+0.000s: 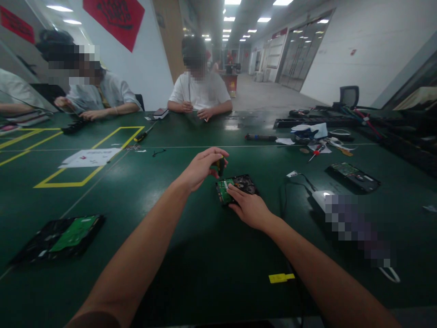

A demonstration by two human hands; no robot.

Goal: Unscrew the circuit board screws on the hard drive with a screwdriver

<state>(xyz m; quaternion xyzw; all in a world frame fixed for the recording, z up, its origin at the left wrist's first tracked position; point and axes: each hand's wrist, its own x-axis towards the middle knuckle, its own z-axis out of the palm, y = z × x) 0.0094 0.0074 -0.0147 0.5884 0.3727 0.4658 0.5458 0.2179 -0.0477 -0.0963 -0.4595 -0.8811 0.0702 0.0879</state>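
Note:
A hard drive lies on the green table with its circuit board face up. My left hand is closed around a screwdriver with a black and yellow handle, held upright over the drive's far left corner. Whether its tip touches the drive is hidden. My right hand rests on the drive's near side, fingers stretched across the green board and palm toward the table. It presses on the drive rather than wrapping around it.
Another hard drive lies at the left and a third drive at the right. A white device with a cable lies right of my hand. Papers, a second screwdriver and loose tools are farther back. Two people sit opposite.

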